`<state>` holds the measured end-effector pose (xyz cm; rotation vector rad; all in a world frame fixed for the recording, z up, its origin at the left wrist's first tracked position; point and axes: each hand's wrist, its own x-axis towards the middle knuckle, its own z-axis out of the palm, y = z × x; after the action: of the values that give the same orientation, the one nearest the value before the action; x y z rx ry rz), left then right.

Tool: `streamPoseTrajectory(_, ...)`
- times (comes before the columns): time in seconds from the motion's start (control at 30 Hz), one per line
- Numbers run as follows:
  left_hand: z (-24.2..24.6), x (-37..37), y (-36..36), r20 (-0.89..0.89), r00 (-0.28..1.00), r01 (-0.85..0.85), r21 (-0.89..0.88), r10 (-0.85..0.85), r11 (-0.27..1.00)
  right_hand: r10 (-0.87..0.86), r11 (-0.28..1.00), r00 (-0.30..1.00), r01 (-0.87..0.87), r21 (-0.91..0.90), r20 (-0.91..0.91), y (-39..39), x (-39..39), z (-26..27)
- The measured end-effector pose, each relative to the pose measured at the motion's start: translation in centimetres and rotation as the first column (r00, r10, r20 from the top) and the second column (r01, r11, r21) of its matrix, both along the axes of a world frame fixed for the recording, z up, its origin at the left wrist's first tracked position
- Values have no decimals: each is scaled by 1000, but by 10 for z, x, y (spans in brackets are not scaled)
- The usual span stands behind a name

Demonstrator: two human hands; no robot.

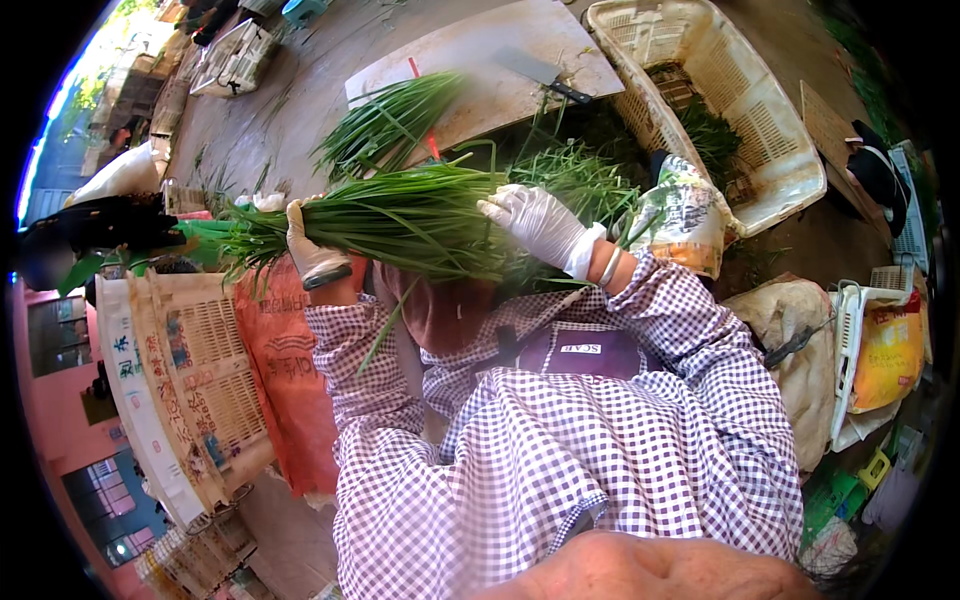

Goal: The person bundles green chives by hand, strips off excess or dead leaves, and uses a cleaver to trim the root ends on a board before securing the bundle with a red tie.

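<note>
A large bundle of garlic chives (405, 214) lies level across my lap. My left hand (311, 251), in a thin whitish glove with a dark band at the wrist, grips the bundle near its left end. At the right end, my gloved right hand (536, 221) has its fingers curled onto the leaves; its fingertips are partly hidden. Beyond the bundle, a second bunch of chives (397, 120) rests on the near left part of a pale board (480, 37). Loose chives (577, 176) are heaped just past my right hand.
A cleaver (529, 66) with a black handle lies on the board. To the right stands a plastic crate (712, 82) with greens inside. On the left are an orange-red sack (289, 360) and stacked crates (195, 375). A pale sack (787, 352) sits at my right.
</note>
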<state>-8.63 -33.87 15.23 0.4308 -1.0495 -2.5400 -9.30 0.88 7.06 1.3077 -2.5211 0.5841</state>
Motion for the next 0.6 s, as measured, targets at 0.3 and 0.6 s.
streamPoseTrajectory(0.3, -42, 27, -59, 130, 991, -39, 124, 22, 991, 127, 981, 983, -145, -130, -133, -21, -3, 14)
streamPoseTrajectory(0.6, -28, 46, -37, 102, 989, 81, 227, -106, 971, 24, 1000, 1000, -24, 6, 19, -3, 13, 14)
